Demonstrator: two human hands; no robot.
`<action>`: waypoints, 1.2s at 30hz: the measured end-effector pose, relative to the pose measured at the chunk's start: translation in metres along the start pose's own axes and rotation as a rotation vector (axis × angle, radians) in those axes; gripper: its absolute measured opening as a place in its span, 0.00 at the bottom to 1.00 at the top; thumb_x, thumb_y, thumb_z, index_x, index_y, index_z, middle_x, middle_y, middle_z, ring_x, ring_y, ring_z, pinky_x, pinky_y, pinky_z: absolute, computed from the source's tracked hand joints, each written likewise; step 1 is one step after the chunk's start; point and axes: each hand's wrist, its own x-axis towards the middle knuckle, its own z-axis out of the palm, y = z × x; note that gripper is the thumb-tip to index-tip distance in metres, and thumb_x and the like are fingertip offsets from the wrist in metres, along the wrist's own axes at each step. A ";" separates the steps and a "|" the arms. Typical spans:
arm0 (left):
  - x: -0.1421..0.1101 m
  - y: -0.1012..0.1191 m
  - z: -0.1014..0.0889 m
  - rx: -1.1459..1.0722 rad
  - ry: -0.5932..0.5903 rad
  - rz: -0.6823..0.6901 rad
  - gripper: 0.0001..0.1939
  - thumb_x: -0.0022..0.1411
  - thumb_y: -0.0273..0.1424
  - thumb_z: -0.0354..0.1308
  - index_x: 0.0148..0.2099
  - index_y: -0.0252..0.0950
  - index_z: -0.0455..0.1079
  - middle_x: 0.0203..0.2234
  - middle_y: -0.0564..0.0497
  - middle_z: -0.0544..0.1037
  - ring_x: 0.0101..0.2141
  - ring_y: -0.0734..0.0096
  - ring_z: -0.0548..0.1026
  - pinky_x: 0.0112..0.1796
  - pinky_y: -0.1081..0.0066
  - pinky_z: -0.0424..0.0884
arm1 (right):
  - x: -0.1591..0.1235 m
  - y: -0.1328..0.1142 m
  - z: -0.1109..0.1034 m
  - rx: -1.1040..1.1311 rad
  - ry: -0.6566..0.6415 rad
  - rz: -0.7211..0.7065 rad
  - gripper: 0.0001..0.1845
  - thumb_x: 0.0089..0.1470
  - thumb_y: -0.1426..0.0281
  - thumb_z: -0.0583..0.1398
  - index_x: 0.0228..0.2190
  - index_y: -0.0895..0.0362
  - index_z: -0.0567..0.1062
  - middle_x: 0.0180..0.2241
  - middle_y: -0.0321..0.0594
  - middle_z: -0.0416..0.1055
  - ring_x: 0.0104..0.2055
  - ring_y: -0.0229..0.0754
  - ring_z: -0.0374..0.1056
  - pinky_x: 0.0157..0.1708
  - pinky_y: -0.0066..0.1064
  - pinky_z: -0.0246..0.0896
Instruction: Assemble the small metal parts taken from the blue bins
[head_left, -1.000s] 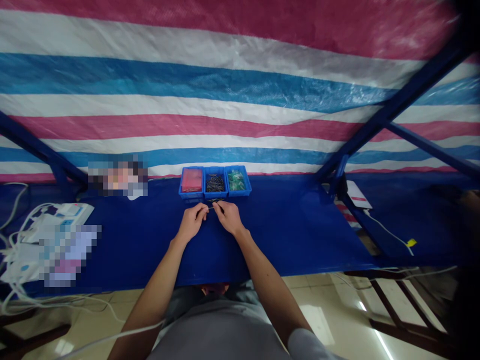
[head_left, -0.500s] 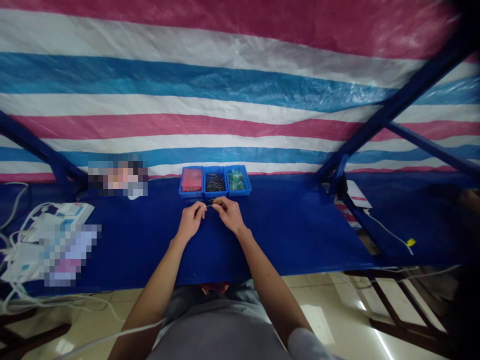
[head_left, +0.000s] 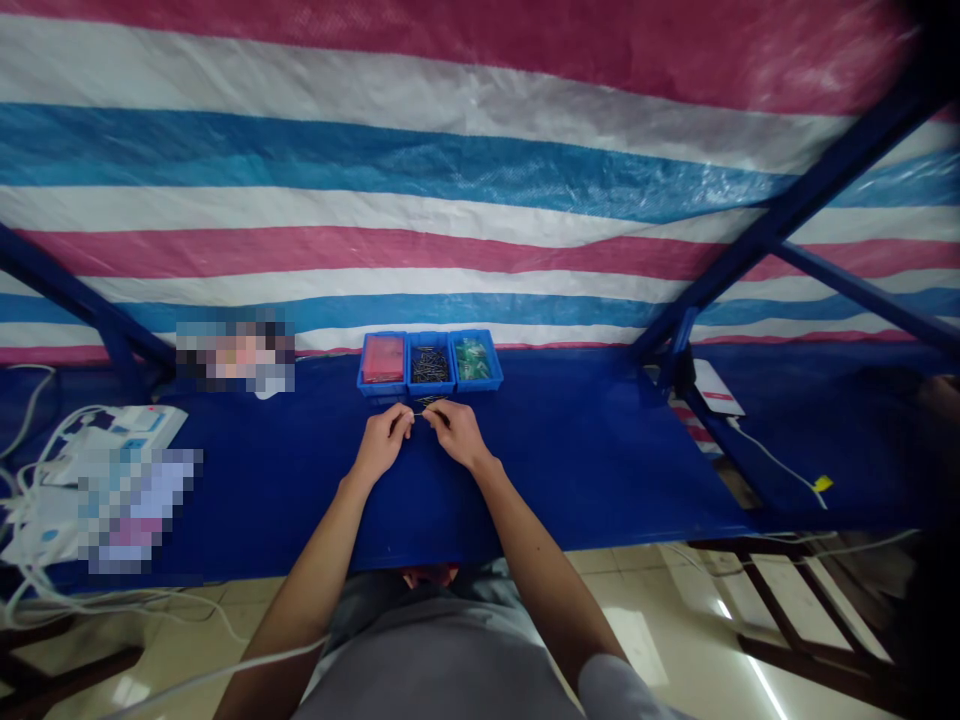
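My left hand [head_left: 382, 440] and my right hand [head_left: 459, 435] meet just in front of the small bins, fingertips pinched. Between them runs a thin, screw-like piece [head_left: 418, 413], an end in each pinch; it is too small to make out fully. Several loose dark screws [head_left: 430, 400] lie on the table beyond my right fingers. Behind them stand three blue bins in a row. The left bin [head_left: 384, 391] holds red flat plastic pieces or bags, the middle bin [head_left: 430, 389] dark screws, and the right bin [head_left: 480, 385] clear and green plastic, perhaps bags.
Everything stands on a blue table [head_left: 585, 450] backed by a striped plastic sheet [head_left: 480, 230]. At the left are a power strip [head_left: 161, 428], white cables and blurred-out items. A white phone-like device [head_left: 718, 388] with a cable lies to the right, by a blue metal frame [head_left: 720, 260].
My right fingers have shifted very slightly, and more of the loose screws behind them shows. Both hands stay in the same place with the thin piece between them.
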 end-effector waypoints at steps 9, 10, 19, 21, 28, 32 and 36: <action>-0.001 0.002 0.001 0.021 -0.033 0.025 0.18 0.71 0.40 0.46 0.33 0.37 0.67 0.21 0.54 0.71 0.24 0.72 0.70 0.32 0.73 0.64 | -0.001 0.002 0.005 -0.141 -0.023 0.037 0.22 0.68 0.61 0.50 0.25 0.55 0.70 0.23 0.36 0.69 0.25 0.36 0.62 0.30 0.27 0.50; -0.001 0.002 0.001 0.022 -0.031 0.024 0.17 0.71 0.40 0.46 0.33 0.37 0.67 0.21 0.54 0.71 0.24 0.72 0.70 0.32 0.73 0.64 | 0.000 0.002 0.005 -0.141 -0.026 0.038 0.22 0.69 0.61 0.50 0.25 0.55 0.70 0.23 0.36 0.69 0.25 0.36 0.62 0.29 0.27 0.50; -0.001 0.003 0.000 0.006 -0.019 0.030 0.16 0.71 0.38 0.47 0.33 0.37 0.67 0.21 0.55 0.71 0.24 0.72 0.69 0.31 0.74 0.63 | -0.001 0.002 0.009 -0.167 -0.038 0.027 0.24 0.69 0.60 0.49 0.22 0.55 0.67 0.21 0.35 0.67 0.23 0.36 0.59 0.28 0.28 0.46; -0.001 0.003 0.000 0.006 -0.017 0.026 0.17 0.71 0.38 0.46 0.32 0.37 0.67 0.21 0.55 0.71 0.23 0.73 0.69 0.31 0.74 0.63 | -0.001 0.001 0.010 -0.175 -0.043 0.023 0.25 0.69 0.59 0.49 0.22 0.55 0.67 0.21 0.35 0.66 0.23 0.36 0.60 0.28 0.29 0.45; -0.002 0.005 0.000 0.008 -0.027 0.042 0.17 0.71 0.37 0.47 0.31 0.37 0.66 0.21 0.55 0.71 0.23 0.74 0.68 0.31 0.74 0.63 | -0.001 0.000 0.012 -0.157 -0.069 0.065 0.29 0.70 0.57 0.47 0.20 0.56 0.67 0.20 0.34 0.66 0.23 0.36 0.60 0.27 0.28 0.45; -0.003 0.005 0.000 0.007 0.030 0.032 0.15 0.71 0.36 0.48 0.32 0.37 0.67 0.20 0.56 0.70 0.23 0.73 0.68 0.31 0.74 0.63 | -0.001 -0.003 0.010 -0.061 -0.058 0.061 0.24 0.69 0.58 0.48 0.27 0.55 0.73 0.23 0.34 0.70 0.26 0.36 0.65 0.31 0.26 0.53; -0.002 0.003 0.001 -0.001 0.078 0.032 0.15 0.71 0.35 0.48 0.32 0.36 0.67 0.20 0.56 0.69 0.22 0.74 0.68 0.31 0.75 0.62 | -0.002 -0.006 0.009 0.016 -0.006 -0.019 0.11 0.66 0.63 0.55 0.41 0.54 0.75 0.35 0.38 0.76 0.34 0.39 0.70 0.37 0.27 0.60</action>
